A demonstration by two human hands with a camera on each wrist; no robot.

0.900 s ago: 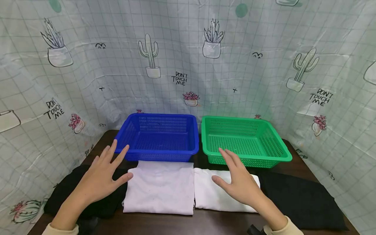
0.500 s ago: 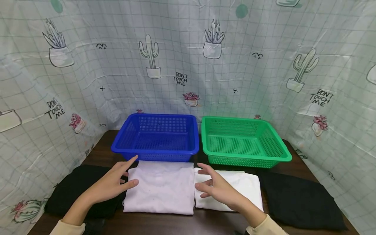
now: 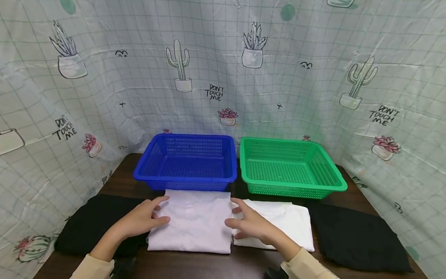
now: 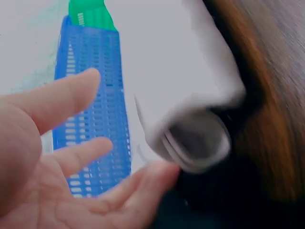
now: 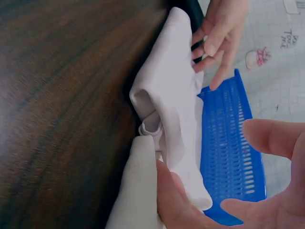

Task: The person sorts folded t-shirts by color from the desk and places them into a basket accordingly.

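Note:
A folded pale lavender garment [image 3: 191, 228] lies in the middle of the table. My left hand [image 3: 141, 219] is at its left side, fingers loosely bent and thumb apart; in the left wrist view a fingertip [image 4: 167, 172] meets the rolled fold of the garment. At the opposite side, my right hand [image 3: 251, 223] is over the border with a folded white garment [image 3: 285, 223]. Its lower fingers [image 5: 174, 195] reach between the two garments in the right wrist view, while the thumb stands free. Neither hand grips the cloth.
Behind the garments stand a blue basket [image 3: 184, 179] and a green basket [image 3: 294, 186], both without contents. Folded black garments lie at far left [image 3: 87, 223] and far right [image 3: 359, 236]. A patterned curtain [image 3: 216, 58] hangs around the dark wooden table [image 3: 188, 267].
Both hands have come down from above the garments and drawn inward to the lavender garment's two sides. Their spread fingers have become more bent. Garments and baskets have stayed put.

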